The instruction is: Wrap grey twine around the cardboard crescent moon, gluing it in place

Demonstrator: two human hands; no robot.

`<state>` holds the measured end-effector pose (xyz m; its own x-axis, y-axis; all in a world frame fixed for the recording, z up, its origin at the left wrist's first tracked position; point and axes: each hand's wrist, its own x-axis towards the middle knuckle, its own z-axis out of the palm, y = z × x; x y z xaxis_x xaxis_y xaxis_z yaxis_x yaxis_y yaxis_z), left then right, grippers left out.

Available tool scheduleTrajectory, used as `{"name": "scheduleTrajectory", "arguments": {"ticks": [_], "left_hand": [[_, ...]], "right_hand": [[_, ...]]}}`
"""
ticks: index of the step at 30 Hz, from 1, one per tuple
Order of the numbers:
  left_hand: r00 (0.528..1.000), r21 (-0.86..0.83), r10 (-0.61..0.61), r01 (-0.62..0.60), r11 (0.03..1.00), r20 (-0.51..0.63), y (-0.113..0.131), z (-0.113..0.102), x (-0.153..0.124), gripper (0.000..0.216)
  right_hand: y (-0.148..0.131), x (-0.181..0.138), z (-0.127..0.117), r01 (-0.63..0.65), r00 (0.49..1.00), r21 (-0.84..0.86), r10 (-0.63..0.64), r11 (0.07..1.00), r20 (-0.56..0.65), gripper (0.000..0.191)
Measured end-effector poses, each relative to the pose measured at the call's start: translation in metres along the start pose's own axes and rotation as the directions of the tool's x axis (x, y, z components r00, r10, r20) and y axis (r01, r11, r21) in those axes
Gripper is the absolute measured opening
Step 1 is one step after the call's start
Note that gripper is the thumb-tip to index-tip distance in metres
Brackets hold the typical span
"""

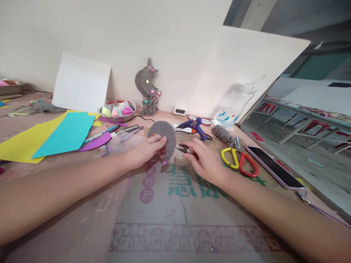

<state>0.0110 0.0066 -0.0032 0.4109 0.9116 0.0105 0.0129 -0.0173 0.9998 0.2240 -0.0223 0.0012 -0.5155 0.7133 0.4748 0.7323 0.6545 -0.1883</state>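
Note:
My left hand (152, 148) grips a crescent shape wound with grey yarn (166, 131), held upright above the work surface. A bit of purple shows at the crescent's lower tip. In my right hand (201, 157) is a small pair of dark-bladed snips (182, 148); its blades point left at the crescent, a short gap away. My fingers cover most of its handles. Beneath both hands lies a printed cardboard sheet (175, 212), with a thin grey strand of yarn (184, 208) across it.
A blue glue gun (196, 128), grey yarn skein (223, 135), scissors with yellow and red handles (248, 166) and a phone (274, 167) lie right. Left are coloured sheets (65, 133), pens (101, 134) and a bowl (117, 117). A decorated grey moon (148, 82) hangs behind, near a glass jar (234, 104).

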Motion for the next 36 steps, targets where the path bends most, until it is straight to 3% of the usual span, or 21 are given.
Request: {"name": "scheduleTrajectory", "arguments": {"ticks": [12, 22, 36], "left_hand": [[0.996, -0.128, -0.071, 0.077, 0.989, 0.051, -0.002, -0.001, 0.001, 0.033], [0.992, -0.115, -0.105, 0.113, 0.987, 0.071, 0.006, 0.003, -0.005, 0.032], [0.992, -0.152, -0.032, 0.05, 0.987, 0.119, -0.007, -0.004, 0.004, 0.031]], "right_hand": [[-0.001, -0.002, 0.004, 0.08, 0.995, -0.098, -0.074, 0.992, 0.063, 0.03], [0.001, -0.001, 0.008, 0.081, 0.995, -0.029, -0.079, 0.996, 0.062, 0.029], [0.001, -0.001, 0.009, 0.122, 0.992, -0.122, -0.117, 0.985, 0.045, 0.029]]}}
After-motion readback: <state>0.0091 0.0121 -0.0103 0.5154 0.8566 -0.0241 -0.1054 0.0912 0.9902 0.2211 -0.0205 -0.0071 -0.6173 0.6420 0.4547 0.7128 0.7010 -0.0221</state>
